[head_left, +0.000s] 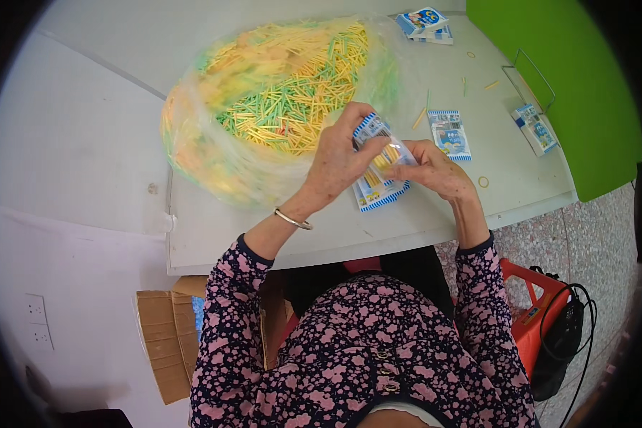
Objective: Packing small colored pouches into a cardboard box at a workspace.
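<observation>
Between my two hands is a small clear packet (386, 158) with blue-striped ends and yellow sticks inside. My left hand (342, 153) pinches its upper left side, thumb across the front. My right hand (439, 170) grips the packet's right edge with bent fingers. Beneath it, partly covered, lies another blue-striped packet (379, 198) on the table. A large clear plastic bag (221, 167), gaping at the top, stands just left and beyond my hands. Heaped in it are many thin yellow and green sticks (285, 110).
A flat blue-and-white packet (449, 135) lies right of my hands, near loose sticks (419, 119) and a rubber band (483, 182). Packet stacks sit at the back (424, 25) and by the green panel (535, 130). A wire stand (531, 78) leans there. Below are a red stool (531, 314) and cardboard box (165, 342).
</observation>
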